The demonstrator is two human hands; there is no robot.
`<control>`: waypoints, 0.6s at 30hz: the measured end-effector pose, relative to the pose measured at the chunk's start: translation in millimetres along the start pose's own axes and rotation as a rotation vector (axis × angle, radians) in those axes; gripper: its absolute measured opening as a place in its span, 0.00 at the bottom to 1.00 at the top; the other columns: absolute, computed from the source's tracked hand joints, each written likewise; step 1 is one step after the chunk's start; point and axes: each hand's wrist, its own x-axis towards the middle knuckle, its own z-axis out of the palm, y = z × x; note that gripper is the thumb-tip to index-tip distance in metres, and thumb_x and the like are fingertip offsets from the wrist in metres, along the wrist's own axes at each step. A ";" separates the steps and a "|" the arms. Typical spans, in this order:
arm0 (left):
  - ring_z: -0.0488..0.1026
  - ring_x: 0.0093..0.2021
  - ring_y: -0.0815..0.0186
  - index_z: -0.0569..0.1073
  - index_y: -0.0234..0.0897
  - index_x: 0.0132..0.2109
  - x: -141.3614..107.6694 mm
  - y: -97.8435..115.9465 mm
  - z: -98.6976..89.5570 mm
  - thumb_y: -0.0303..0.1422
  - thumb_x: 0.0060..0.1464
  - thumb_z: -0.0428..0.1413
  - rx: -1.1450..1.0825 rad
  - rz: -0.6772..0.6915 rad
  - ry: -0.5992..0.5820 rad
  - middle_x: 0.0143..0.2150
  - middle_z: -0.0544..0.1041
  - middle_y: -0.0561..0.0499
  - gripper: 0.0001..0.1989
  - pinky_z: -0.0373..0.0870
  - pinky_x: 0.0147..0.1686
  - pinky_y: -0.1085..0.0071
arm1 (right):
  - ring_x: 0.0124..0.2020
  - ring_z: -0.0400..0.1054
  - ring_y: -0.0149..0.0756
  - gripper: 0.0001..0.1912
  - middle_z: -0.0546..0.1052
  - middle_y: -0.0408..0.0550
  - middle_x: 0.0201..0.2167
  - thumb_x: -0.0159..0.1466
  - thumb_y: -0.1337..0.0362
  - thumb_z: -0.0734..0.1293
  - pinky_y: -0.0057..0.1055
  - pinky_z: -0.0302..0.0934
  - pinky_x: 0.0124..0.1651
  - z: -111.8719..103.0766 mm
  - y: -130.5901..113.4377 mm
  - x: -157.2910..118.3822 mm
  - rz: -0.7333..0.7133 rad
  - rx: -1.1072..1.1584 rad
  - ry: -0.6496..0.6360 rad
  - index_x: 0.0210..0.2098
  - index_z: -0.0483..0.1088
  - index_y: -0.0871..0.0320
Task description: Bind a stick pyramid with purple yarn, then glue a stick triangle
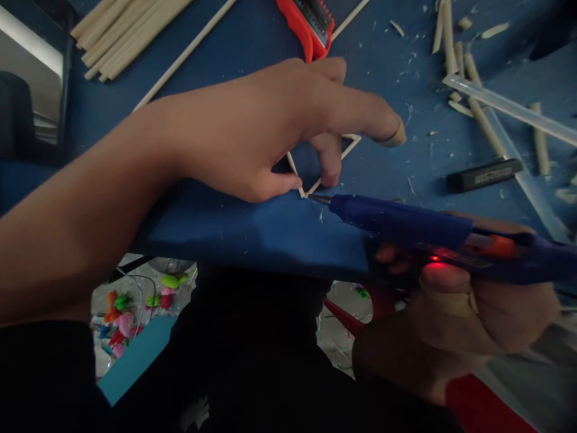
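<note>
My left hand (288,120) reaches across the blue table, its thumb and a bent finger on a small frame of thin wooden sticks (351,146). Part of that frame is hidden under the hand. My right hand (478,294) is wrapped round a blue glue gun (406,219) with a small red light glowing on its side. The gun's metal nozzle points left and meets the near corner of the stick frame, close to my left thumb.
Wooden sticks (130,33) lie at the upper left beside a dark-framed object (65,78). An orange-red tool (309,30) is behind my left hand. Clear glue sticks (518,108), stick offcuts and a black eraser-like block (484,175) lie right. The table's edge (270,261) runs below.
</note>
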 end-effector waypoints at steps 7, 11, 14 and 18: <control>0.70 0.57 0.50 0.64 0.45 0.78 0.7 -1.7 0.5 0.33 0.59 0.52 0.007 -0.040 -0.011 0.56 0.88 0.61 0.40 0.66 0.57 0.56 | 0.20 0.74 0.38 0.21 0.81 0.47 0.27 0.61 0.46 0.80 0.31 0.64 0.16 8.2 -2.4 4.0 0.065 0.062 0.029 0.29 0.79 0.57; 0.71 0.59 0.49 0.63 0.47 0.79 1.6 -1.2 0.7 0.35 0.59 0.52 0.012 -0.062 -0.021 0.57 0.87 0.62 0.41 0.66 0.57 0.55 | 0.18 0.73 0.37 0.23 0.81 0.47 0.24 0.62 0.45 0.80 0.29 0.62 0.13 8.2 -5.9 6.6 0.025 0.076 -0.015 0.26 0.78 0.57; 0.71 0.59 0.50 0.64 0.46 0.79 2.0 -0.8 1.1 0.34 0.59 0.53 0.012 -0.064 -0.024 0.57 0.88 0.60 0.41 0.66 0.56 0.57 | 0.22 0.77 0.38 0.19 0.82 0.45 0.30 0.66 0.44 0.77 0.31 0.68 0.19 5.1 -8.9 2.8 0.044 0.034 -0.053 0.33 0.82 0.54; 0.71 0.59 0.51 0.63 0.46 0.79 1.6 -1.4 2.0 0.34 0.60 0.53 0.015 -0.058 -0.021 0.56 0.88 0.57 0.40 0.67 0.55 0.57 | 0.28 0.80 0.39 0.17 0.81 0.43 0.36 0.68 0.43 0.75 0.36 0.72 0.27 2.6 -10.5 -5.8 0.115 -0.011 -0.053 0.37 0.83 0.49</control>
